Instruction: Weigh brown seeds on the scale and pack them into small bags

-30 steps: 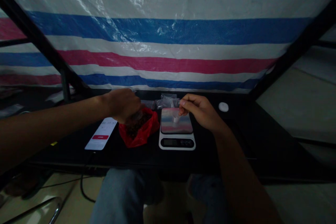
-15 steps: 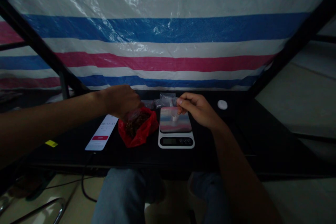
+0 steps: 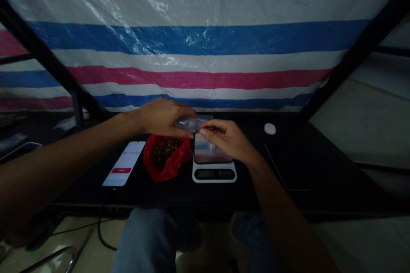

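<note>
My left hand (image 3: 165,117) is above the back of the red plastic bag (image 3: 184,153), which stands open with small brown pieces (image 3: 165,151) inside. Between its thumb and fingers is a clear plastic bag (image 3: 188,123). My right hand (image 3: 227,138) pinches the right edge of that clear bag, fingertips close together. Below the right hand sits a white kitchen scale (image 3: 214,173) with a shiny platform, partly covered by the hand; its display cannot be read. What the clear bag holds, if anything, is too dim to tell.
A lit phone (image 3: 124,164) lies left of the red bag. To the right are a small white rounded case (image 3: 270,129) and a dark flat device (image 3: 285,170). A striped sheet (image 3: 205,34) hangs behind the black table. A cable (image 3: 101,222) hangs off the front edge.
My left hand has moved right from over the red bag to the clear bag, uncovering the brown pieces. My right hand has shifted slightly left and down, over the scale platform.
</note>
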`<state>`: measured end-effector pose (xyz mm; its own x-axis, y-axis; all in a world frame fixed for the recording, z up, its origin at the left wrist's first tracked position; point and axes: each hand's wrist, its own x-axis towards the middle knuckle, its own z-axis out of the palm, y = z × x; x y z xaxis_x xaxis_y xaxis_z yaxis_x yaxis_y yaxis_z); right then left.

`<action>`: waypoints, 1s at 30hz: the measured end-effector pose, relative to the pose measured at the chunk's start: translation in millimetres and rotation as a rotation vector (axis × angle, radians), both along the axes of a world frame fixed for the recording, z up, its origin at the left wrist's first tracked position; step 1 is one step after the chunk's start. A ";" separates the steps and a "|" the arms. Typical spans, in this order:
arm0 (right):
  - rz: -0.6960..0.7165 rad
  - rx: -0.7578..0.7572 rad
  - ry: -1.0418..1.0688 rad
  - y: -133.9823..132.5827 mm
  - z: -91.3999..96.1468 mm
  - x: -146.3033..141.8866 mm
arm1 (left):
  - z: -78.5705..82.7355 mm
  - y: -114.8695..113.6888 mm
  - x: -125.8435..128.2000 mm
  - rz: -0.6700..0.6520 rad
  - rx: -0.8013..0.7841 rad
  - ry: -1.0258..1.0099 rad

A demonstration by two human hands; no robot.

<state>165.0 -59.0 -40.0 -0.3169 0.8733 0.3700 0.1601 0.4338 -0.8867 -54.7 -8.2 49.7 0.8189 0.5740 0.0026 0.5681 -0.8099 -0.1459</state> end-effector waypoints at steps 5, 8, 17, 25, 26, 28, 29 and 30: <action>-0.044 0.016 -0.003 4.5 -4.1 -0.2 | -23.5 2.7 18.6 -0.064 0.010 -0.103; -0.122 0.030 -0.017 11.0 -5.7 14.6 | -32.9 6.7 18.9 -0.067 0.061 -0.219; -0.650 -0.007 -0.161 41.4 -34.0 82.6 | -66.2 7.5 -29.7 -0.038 -0.177 -0.157; -0.684 -0.166 -0.515 40.4 -50.4 84.7 | -110.0 -15.6 -32.5 -0.066 -0.272 -0.154; -0.684 -0.167 -0.511 40.4 -50.3 84.7 | -113.9 -16.9 -31.6 -0.034 -0.257 -0.176; -0.677 -0.161 -0.502 40.7 -49.6 84.9 | -119.7 -19.5 -30.4 0.037 -0.227 -0.206; -0.670 -0.160 -0.498 40.7 -49.2 84.9 | -121.8 -20.7 -30.0 0.073 -0.216 -0.208; -0.662 -0.161 -0.497 40.7 -48.9 84.8 | -123.3 -22.0 -29.6 0.112 -0.207 -0.205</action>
<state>249.8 -18.3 -88.9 0.1863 0.9663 0.1776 0.7245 -0.0131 -0.6892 -84.3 -30.2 -73.6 0.7450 0.6661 0.0349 0.6560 -0.7412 0.1425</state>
